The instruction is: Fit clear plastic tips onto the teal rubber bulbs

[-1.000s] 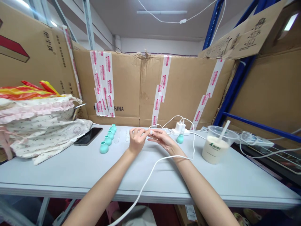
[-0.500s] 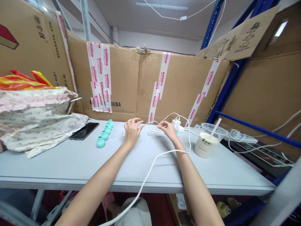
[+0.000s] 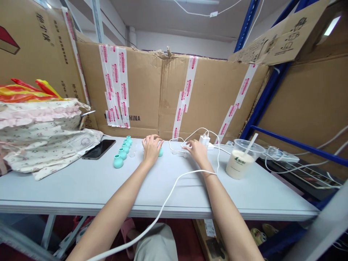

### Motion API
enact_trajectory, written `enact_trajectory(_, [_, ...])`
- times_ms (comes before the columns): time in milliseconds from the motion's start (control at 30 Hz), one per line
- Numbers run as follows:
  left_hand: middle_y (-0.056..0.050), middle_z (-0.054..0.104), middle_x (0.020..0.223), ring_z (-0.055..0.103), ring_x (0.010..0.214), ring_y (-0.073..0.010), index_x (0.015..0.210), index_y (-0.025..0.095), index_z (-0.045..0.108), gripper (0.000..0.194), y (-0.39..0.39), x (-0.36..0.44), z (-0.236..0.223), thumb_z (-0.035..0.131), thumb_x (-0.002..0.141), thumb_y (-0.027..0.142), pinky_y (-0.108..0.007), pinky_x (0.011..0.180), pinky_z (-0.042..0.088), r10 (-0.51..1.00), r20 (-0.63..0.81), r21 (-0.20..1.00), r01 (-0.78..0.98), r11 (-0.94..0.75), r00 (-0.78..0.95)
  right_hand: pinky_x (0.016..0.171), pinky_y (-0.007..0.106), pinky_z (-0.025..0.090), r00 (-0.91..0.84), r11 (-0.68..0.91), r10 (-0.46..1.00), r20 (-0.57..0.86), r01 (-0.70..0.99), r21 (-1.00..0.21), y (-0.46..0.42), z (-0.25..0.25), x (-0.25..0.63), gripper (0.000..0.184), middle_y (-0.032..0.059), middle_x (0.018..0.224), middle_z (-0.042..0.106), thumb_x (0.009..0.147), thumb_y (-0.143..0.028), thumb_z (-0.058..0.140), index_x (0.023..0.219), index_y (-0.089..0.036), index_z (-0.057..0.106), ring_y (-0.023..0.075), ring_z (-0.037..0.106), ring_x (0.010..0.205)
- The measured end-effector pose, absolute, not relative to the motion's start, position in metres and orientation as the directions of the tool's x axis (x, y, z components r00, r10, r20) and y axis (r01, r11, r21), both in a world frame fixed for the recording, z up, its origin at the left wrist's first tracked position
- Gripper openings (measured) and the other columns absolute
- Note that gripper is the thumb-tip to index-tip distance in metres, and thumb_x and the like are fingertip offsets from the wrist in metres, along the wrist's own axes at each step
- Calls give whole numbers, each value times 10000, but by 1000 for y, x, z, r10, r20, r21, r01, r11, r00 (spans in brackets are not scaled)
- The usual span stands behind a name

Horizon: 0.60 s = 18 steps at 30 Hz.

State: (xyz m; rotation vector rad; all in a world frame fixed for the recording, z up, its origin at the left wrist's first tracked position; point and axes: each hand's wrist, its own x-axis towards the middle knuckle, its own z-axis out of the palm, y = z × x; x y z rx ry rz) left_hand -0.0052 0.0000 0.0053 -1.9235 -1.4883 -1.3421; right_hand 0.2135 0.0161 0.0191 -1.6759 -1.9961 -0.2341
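My left hand (image 3: 151, 148) is curled low over the table, its fingers bent down and the thumb drawn near the index finger. What lies under those fingers is hidden. A round teal piece (image 3: 161, 152) shows just right of the hand. My right hand (image 3: 197, 150) hovers by the white charger, with a gap between thumb and index finger. Just below its fingertips is a small clear piece (image 3: 185, 154), and another clear cup-like piece (image 3: 174, 152) stands to its left. A row of several teal round pots (image 3: 118, 161) with narrow necks runs along the left, beside small clear pieces (image 3: 132, 153).
A white cable (image 3: 176, 181) crosses in front, over my right forearm. It loops near a white charger (image 3: 204, 140). At the right stands a cup of milky drink (image 3: 239, 165) with a straw. A phone (image 3: 99, 149) and floral bag (image 3: 51, 145) lie left; cardboard (image 3: 144, 90) walls the back.
My left hand's spread fingers have curled downward and closed in. My right fingertips have moved slightly right and parted, and a clear piece now shows below them. The view has shifted slightly.
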Motion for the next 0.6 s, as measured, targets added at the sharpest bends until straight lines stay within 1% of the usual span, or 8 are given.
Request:
enact_trajectory(33, [-58,575,1041,435,991,-230,847,215,625,208,0,-5,6,455,857,335,-411,869,269,544,839,257,890,-377,-12,637,278,334,-143,293,822,552,936,-193,14,20,210,328,73,910,611,781,-492,533,935,-232,661,198,535,833])
enact_trajectory(100, [-61,576,1040,436,990,-231,854,211,623,220,-1,-6,6,442,863,336,-410,870,268,540,841,258,889,-378,-15,683,282,329,-296,458,739,606,880,-129,11,20,199,248,64,957,582,791,-435,548,904,-255,677,194,497,890])
enact_trajectory(167, [-62,576,1040,437,989,-231,854,208,622,222,-1,-6,7,438,865,331,-411,872,266,538,843,255,888,-384,-9,732,299,309,-450,568,688,569,822,-37,9,15,186,174,59,984,556,748,-382,621,866,-279,696,204,459,938])
enact_trajectory(233, [-64,577,1037,438,984,-232,846,207,621,219,-2,-6,7,439,864,326,-414,871,265,537,844,255,885,-388,-8,753,320,283,-519,593,685,512,805,24,8,8,176,146,62,1000,535,711,-347,667,836,-284,708,218,431,961])
enact_trajectory(333, [-70,577,1034,440,975,-231,844,207,620,205,-4,-3,8,443,861,309,-415,867,268,535,845,246,885,-396,4,745,327,264,-513,560,720,468,827,44,9,-2,170,97,69,999,524,724,-312,656,782,-259,714,221,417,959])
enact_trajectory(500, [-69,575,1035,441,994,-224,861,211,617,176,-9,2,8,453,858,275,-416,886,266,542,832,163,885,-437,114,765,338,270,-489,560,721,491,829,3,8,-3,172,102,68,1014,539,743,-299,625,737,-235,704,219,424,958])
enact_trajectory(567, [-71,573,1034,441,999,-224,867,212,619,168,-12,3,8,460,854,265,-418,887,268,539,830,139,883,-448,143,792,352,277,-453,563,713,535,825,-53,8,3,175,114,67,1017,558,743,-304,618,725,-227,700,221,434,969])
enact_trajectory(600, [-73,572,1035,441,1000,-225,869,212,619,165,-13,4,8,463,853,262,-419,886,270,536,831,132,883,-451,149,806,358,283,-403,559,709,578,821,-113,9,6,178,124,63,1016,571,747,-310,609,729,-225,697,221,443,972])
